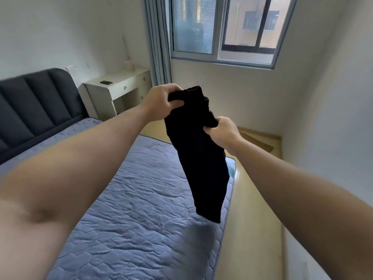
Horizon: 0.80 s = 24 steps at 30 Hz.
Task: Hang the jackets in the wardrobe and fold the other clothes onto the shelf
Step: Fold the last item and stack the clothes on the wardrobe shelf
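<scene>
A black garment [201, 168] was held up over the bed [125, 199], its top edge pinched by the left grip [161, 102] and the right grip [224, 131]; its kind could not be told.

Phone [106, 82] on white desk [127, 77] beside blue quilted bed [131, 199].

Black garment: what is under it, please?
Held up by the left hand and right hand, the garment hangs over the blue mattress, near its edge. A blurred grey patch lies below; I cannot tell what it is. The garment hides part of the mattress edge.
</scene>
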Each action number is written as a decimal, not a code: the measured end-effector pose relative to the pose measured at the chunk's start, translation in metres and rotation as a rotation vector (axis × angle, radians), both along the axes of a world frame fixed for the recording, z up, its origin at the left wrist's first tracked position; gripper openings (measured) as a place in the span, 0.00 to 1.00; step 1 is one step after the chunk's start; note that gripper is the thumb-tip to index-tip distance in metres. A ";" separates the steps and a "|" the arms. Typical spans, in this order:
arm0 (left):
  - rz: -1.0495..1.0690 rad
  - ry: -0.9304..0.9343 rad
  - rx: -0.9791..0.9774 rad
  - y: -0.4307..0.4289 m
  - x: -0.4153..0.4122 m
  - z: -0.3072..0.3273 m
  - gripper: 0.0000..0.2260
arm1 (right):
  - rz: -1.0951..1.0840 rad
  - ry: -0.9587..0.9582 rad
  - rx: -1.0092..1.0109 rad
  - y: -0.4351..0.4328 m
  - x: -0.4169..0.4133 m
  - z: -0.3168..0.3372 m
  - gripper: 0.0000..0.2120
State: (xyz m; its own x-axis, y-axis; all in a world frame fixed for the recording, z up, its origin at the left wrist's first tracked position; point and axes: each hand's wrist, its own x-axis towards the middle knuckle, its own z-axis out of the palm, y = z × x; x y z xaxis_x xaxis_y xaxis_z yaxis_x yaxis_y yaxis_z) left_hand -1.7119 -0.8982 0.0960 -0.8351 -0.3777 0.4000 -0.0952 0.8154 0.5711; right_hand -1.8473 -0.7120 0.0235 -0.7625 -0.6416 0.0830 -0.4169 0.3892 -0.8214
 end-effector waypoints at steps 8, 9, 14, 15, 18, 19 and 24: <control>-0.007 -0.035 0.022 0.036 0.112 -0.056 0.09 | 0.123 0.047 0.146 0.022 0.091 -0.030 0.23; 0.000 -0.061 0.020 0.041 0.129 -0.074 0.09 | 0.144 0.068 0.187 0.025 0.111 -0.044 0.27; 0.027 -0.293 0.117 0.074 0.229 -0.192 0.13 | 0.196 0.179 0.260 0.049 0.233 -0.140 0.32; 0.030 -0.340 0.144 0.080 0.250 -0.216 0.13 | 0.216 0.192 0.307 0.053 0.258 -0.161 0.29; 0.021 -0.489 0.234 0.097 0.318 -0.281 0.13 | 0.293 0.150 0.518 0.064 0.333 -0.218 0.18; 0.013 -0.532 0.255 0.101 0.340 -0.298 0.12 | 0.312 0.120 0.577 0.066 0.356 -0.234 0.16; -0.010 -0.779 0.294 0.121 0.452 -0.351 0.12 | 0.504 0.053 0.800 0.071 0.464 -0.283 0.17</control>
State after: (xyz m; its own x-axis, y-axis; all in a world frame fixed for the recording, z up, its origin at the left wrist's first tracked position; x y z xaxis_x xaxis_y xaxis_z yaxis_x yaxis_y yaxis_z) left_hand -1.2599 -0.7771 -0.2553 -0.8356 -0.3681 -0.4077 -0.5452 0.6461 0.5342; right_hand -1.3836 -0.6406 -0.2596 -0.3879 -0.7758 -0.4977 -0.7188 0.5926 -0.3635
